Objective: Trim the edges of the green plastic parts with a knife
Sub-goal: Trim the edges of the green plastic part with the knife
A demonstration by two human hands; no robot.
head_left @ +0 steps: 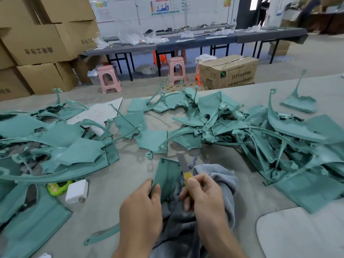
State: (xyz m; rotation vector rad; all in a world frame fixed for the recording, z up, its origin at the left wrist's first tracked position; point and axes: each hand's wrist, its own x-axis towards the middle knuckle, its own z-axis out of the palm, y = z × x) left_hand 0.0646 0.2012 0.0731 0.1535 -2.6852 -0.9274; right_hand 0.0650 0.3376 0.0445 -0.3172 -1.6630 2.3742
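Note:
My left hand [144, 207] grips a green plastic part [166, 175] by its near edge and holds it upright over a grey cloth [219, 175]. My right hand [202, 192] pinches a knife [186, 174] with a yellow handle. Its grey blade lies along the part's right edge and points away from me. Thin shavings curl near the blade tip. Piles of green parts lie on the table to the left [55, 146] and to the right [270, 138].
A white charger block [77, 191] and a small lime-green object [58, 187] lie left of my hands. A trimmed green strip [102, 234] lies near the front edge. Cardboard boxes [42, 43], pink stools [108, 79] and a long table [186, 41] stand beyond the table.

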